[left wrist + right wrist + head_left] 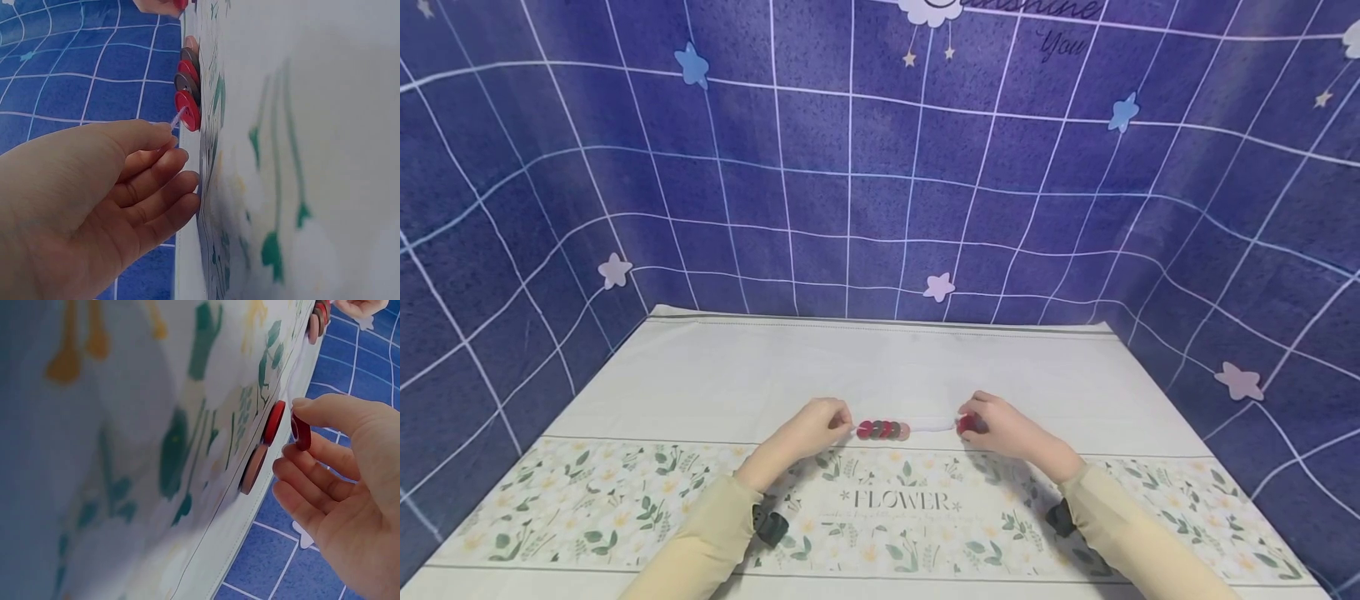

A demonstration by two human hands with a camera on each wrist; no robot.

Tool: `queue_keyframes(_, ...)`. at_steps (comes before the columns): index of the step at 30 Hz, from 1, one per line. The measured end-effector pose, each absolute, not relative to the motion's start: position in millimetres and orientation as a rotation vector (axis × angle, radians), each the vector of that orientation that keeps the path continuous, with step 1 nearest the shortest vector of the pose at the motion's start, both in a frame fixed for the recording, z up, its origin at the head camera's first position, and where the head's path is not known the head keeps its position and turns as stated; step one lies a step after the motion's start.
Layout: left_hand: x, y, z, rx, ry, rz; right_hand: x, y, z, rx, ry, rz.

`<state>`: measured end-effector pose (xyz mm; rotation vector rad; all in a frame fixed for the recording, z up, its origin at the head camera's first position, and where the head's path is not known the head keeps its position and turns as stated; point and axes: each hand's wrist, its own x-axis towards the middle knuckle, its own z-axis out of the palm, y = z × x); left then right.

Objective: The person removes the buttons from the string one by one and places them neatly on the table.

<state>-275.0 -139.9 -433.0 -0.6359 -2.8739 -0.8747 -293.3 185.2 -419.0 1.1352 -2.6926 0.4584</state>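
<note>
While the left hand [820,425] pinches the pale cord [178,119] beside the row of overlapping buttons [886,430] on the tablecloth [1037,367], likely steadying it, the right hand [1000,427] grips a dark-red button [302,433] edgewise, presumably keeping its face clear, near two loose-looking buttons [274,423].

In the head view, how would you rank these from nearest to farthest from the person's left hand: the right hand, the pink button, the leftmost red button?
1. Leftmost red button: just right of the left hand.
2. Pink button: at the row's right end.
3. Right hand: farthest right, past the bare string.
</note>
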Motion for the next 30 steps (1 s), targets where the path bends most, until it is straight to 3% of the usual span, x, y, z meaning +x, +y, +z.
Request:
queue_keyframes(11,-270.1,-127.4,-437.4,-0.542,-2.885,-0.825,-293.9,193.7,-423.6,1.148,-2.645,0.465)
queue_keyframes(30,-276.7,-144.3,-419.0,-0.715,-2.929,-0.839,-293.3,208.3,-421.3,1.143,-2.622,0.485)
